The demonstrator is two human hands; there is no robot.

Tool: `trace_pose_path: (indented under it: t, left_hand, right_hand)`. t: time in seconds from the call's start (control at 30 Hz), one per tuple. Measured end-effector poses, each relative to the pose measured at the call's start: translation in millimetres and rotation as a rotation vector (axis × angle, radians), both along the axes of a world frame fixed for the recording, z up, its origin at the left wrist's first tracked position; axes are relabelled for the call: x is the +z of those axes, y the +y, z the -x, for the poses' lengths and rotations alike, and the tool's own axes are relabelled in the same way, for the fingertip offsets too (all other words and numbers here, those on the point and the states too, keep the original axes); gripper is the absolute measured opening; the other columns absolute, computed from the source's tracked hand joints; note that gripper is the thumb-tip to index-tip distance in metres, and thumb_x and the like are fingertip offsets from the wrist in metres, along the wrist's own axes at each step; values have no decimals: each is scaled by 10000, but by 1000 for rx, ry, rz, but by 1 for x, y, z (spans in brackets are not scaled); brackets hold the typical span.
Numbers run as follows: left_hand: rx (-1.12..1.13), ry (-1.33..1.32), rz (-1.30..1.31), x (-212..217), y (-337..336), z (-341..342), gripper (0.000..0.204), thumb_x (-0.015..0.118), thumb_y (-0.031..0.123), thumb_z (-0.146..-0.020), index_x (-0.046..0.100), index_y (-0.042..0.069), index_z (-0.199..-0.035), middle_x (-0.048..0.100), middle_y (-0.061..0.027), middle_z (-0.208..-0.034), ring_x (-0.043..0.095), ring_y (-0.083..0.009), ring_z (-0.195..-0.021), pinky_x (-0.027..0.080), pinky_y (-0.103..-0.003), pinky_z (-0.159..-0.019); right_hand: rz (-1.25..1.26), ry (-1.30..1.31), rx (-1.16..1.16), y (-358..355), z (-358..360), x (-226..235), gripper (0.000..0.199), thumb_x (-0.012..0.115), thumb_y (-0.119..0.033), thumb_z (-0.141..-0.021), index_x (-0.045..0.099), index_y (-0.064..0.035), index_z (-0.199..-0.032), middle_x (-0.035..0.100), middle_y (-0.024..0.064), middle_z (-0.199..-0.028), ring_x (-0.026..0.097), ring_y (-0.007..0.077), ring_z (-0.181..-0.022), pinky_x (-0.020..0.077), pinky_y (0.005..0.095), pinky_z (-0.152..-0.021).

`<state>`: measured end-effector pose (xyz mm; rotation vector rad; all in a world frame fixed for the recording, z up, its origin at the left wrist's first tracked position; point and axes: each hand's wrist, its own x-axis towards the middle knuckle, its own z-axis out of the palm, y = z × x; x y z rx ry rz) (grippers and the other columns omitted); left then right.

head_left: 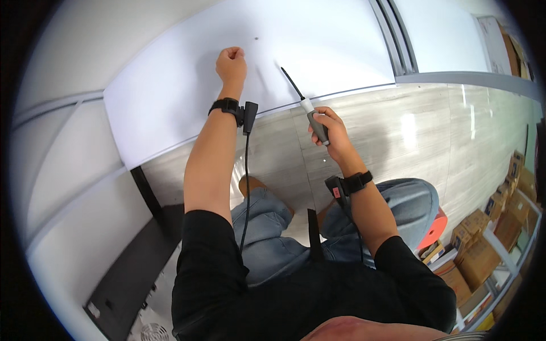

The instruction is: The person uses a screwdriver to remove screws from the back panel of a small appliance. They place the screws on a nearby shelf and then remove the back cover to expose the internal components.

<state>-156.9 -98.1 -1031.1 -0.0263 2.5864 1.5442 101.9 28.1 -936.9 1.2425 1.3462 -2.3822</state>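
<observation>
My right hand (331,133) is wrapped round the grey-and-white handle of a screwdriver (317,126). Its dark shaft points up and left over the edge of the white table (170,108). Above the tabletop, my left hand (231,65) is closed, thumb and fingers pressed together; whatever they may pinch is hidden or too small to make out. A tiny dark piece (256,38) lies on the table, just right of and beyond my left hand, apart from it and from the screwdriver's tip.
A grey metal rail (392,40) stands at the table's right end. Cardboard boxes (478,256) fill a shelf at the lower right, near a red stool (435,228). A black panel (133,273) is at lower left. Cables run from bands on both my wrists.
</observation>
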Motion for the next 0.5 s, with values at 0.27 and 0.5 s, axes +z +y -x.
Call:
trace_pose_path:
  t: [0.27,0.5]
  left_hand:
    - [248,-510,-320,107,-17,-90,443,387,457,-970,542,45,-1021,643,-71,-850,599,-140,-676,491,-286,-580]
    - [522,-255,-328,251,-8,-148,259,340,173,-976,524,20,-1075,654,-104,-897,573,-122,-655,488,-257,-577]
  right_hand:
    - [249,105,336,21,27,33,234,551,-218,-893,537,-75,-1078,581,66,-725,539,122,-513,384,250,-434]
    - [516,393,768,49,48,85,370,494,-148,-849,459,1,-1186,583,94,-823,535,128,-556,384,247,-468]
